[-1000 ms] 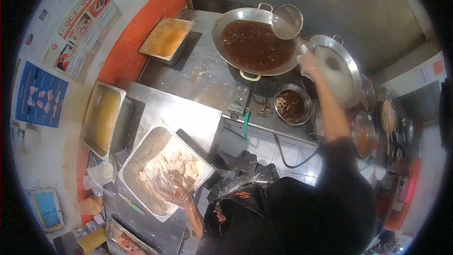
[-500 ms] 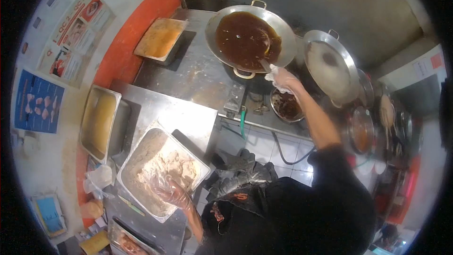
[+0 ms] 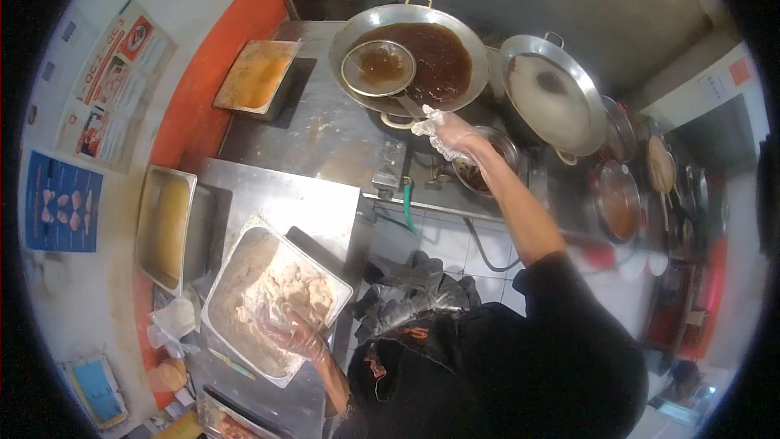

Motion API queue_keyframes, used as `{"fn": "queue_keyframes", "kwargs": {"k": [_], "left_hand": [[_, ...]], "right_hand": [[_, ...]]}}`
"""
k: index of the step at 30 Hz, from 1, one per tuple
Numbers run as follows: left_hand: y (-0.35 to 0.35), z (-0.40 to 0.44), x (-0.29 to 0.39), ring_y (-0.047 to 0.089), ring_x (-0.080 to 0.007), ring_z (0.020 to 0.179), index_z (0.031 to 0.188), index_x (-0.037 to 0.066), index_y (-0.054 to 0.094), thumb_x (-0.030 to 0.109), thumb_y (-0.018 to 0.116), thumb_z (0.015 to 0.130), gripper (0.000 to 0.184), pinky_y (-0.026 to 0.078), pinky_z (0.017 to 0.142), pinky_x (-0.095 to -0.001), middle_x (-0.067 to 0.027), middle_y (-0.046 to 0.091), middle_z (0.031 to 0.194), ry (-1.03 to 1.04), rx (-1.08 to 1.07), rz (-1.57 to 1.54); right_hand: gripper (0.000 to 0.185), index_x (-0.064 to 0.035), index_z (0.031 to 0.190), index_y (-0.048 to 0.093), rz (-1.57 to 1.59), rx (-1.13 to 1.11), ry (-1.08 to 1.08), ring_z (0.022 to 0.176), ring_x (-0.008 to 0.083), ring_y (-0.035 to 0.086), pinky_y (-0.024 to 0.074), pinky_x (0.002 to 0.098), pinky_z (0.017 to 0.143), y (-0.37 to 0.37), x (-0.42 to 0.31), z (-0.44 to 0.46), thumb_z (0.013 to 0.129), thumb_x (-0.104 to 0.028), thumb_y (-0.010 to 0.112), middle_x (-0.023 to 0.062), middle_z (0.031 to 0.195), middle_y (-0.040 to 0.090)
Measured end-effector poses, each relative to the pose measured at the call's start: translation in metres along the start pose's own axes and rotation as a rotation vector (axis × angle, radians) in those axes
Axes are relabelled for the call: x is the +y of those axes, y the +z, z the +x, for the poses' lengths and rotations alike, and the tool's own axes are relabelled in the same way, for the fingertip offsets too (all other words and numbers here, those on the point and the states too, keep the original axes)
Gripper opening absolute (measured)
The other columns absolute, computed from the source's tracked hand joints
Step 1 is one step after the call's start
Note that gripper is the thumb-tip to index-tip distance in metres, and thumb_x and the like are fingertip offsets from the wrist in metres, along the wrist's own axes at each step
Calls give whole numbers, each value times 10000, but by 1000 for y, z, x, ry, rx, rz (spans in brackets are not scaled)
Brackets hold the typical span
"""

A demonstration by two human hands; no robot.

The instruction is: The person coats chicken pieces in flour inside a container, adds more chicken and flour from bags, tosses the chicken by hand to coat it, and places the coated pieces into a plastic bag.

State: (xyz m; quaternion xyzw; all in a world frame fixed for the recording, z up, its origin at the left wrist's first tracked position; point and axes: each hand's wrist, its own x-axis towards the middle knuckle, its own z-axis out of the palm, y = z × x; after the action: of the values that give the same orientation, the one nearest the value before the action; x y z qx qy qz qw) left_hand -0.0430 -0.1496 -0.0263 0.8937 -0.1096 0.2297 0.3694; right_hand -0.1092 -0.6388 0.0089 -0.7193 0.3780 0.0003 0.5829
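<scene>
My right hand (image 3: pixel 448 133), in a clear plastic glove, is closed around the handle of a round mesh strainer (image 3: pixel 379 69). The strainer is over the left side of a large two-handled wok (image 3: pixel 481 61) of dark brown oil (image 3: pixel 443 53). I cannot tell whether its mesh touches the oil. My left hand (image 3: pixel 294 335), also gloved, rests over the near side of a metal tray (image 3: pixel 213 299) of flour. Its fingers look stretched out against the flour-coated pieces (image 3: pixel 299 286); some fingertips are hard to make out.
A second wok (image 3: pixel 589 110) with pale foamy contents stands to the right. Below the woks sits a pot (image 3: pixel 487 171) with dark bits. Two metal pans, one with orange crumbs (image 3: pixel 258 77) and one with yellow liquid (image 3: pixel 172 223), line the left wall. A green hose (image 3: pixel 409 207) hangs at the stove edge.
My right hand has moved left and slightly down, and the strainer has come up into view over the oil. My left hand stays in the flour tray. The camera view has shifted slightly.
</scene>
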Motion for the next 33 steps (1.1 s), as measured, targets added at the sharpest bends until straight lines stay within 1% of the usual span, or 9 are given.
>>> {"fn": "queue_keyframes", "kwargs": {"k": [4,7,10,13,16,20,26,28,33], "left_hand": [[1,-1,-9,560,-339,1115,1271,3,518,185,622,943,389,466,944,-451,-173,569,1217,5,4,-25],[1,-3,-8,551,-332,1124,1269,8,522,176,629,937,387,456,964,-451,-170,571,1211,-5,2,-64],[4,-4,-9,542,-326,1146,1272,15,524,172,631,935,387,448,987,-456,-167,571,1214,-54,14,-150],[-2,-3,-5,545,-328,1157,1281,24,523,174,628,936,391,449,996,-462,-166,575,1219,-4,10,-45],[-5,-4,-6,555,-335,1155,1294,30,518,165,635,930,406,452,1000,-467,-170,581,1234,7,-17,50],[1,-8,-26,559,-354,1146,1324,34,500,212,629,933,448,445,995,-478,-189,580,1246,-44,-31,49],[-4,-10,-9,555,-373,1143,1353,37,480,284,610,940,500,435,986,-489,-212,573,1252,-78,-93,161],[-5,-10,-8,553,-380,1141,1363,38,473,309,604,942,518,431,983,-492,-219,571,1254,-96,-111,203],[-6,-11,-5,550,-396,1138,1388,40,455,369,588,947,566,423,976,-501,-238,566,1259,-148,-140,285]], "right_hand": [[648,27,1472,356,184,-33,4,591,127,466,384,298,492,-3,11,-10,946,-256,606,63,873,639],[443,-33,1314,538,238,-90,63,501,96,349,268,281,434,-11,1,-42,977,-320,562,-28,633,447],[350,-87,1129,622,441,-63,188,458,79,267,190,279,420,-14,2,-76,989,-393,528,-64,574,302],[425,-39,1154,640,469,-27,385,546,121,448,355,295,485,-29,-4,-129,975,-408,528,2,661,492],[504,33,1245,605,125,343,-112,876,208,593,462,304,804,-8,26,-198,954,-374,542,165,1116,615],[546,47,1303,565,175,511,102,933,207,604,471,282,878,10,85,-251,949,-369,549,207,1386,516],[544,-21,1391,446,718,453,238,660,46,528,465,206,576,36,160,-277,968,-324,604,80,1140,595],[495,-54,1371,438,854,380,199,607,19,490,444,191,531,34,176,-279,978,-297,618,-39,880,537],[463,-66,1379,442,813,401,273,592,21,458,411,195,515,33,169,-308,994,-276,589,-58,781,509]]}}
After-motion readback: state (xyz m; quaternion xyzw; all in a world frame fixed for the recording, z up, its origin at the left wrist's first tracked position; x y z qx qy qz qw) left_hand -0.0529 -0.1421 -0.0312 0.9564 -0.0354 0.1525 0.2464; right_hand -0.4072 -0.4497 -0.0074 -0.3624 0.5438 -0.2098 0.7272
